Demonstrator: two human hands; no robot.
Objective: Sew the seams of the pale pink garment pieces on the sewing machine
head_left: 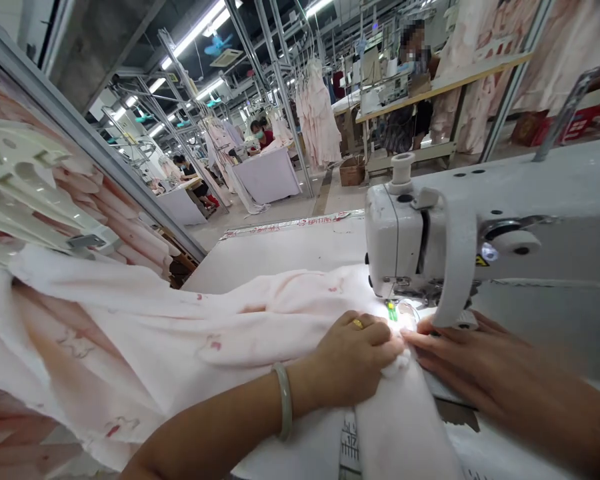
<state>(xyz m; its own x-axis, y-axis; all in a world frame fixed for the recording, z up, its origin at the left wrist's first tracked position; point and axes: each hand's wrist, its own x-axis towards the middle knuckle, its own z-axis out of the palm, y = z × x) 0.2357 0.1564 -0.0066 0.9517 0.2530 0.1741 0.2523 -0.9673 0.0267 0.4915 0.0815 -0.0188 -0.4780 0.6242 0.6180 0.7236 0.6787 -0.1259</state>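
Observation:
A pale pink garment (270,333) with small printed figures spreads across the sewing table from the left and runs under the head of a white sewing machine (395,233). My left hand (353,357), with a ring and a bangle at the wrist, is closed on a bunched part of the cloth just in front of the needle area. Beside the presser foot (391,311), which has green and yellow parts, my right hand (473,357) lies with fingers stretched out. Its fingertips touch the cloth edge, and the machine's lamp lights this spot brightly.
At the left, a white plastic hanger clamp (87,233) stands close to hanging pink garments (125,233). A measuring tape strip (350,443) is on the table's front. Other people work at tables farther back, among metal posts (285,100) and a cardboard box (352,171).

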